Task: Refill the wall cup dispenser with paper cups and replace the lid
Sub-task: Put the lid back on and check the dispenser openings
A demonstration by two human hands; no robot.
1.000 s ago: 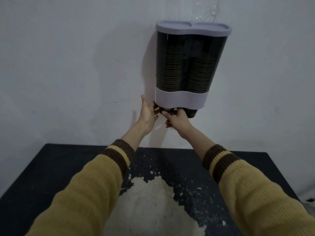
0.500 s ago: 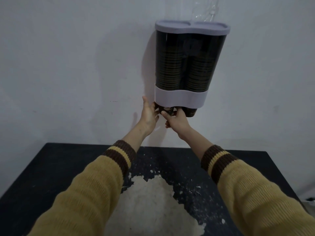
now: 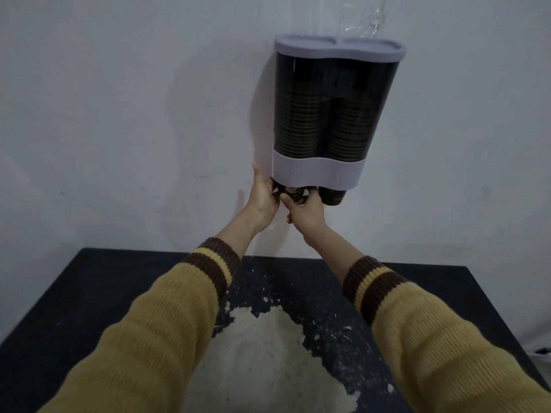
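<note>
Both arms, in mustard knit sleeves [image 3: 155, 338] w/ brown-striped cuffs, are held raised fwd; L hand [image 3: 264, 201] and R hand [image 3: 307, 213] are curled, touching, round a dark paper cup base [image 3: 293, 193].

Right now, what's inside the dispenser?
Two stacks of paper cups; right bottom cup pokes out. Lid covers tops; left hand and right hand grip and mostly hide left bottom cup.

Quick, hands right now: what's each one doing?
Left hand: grips the dark paper cup sticking out of the grey-banded wall dispenser's left outlet.
Right hand: pinches the same cup.
</note>
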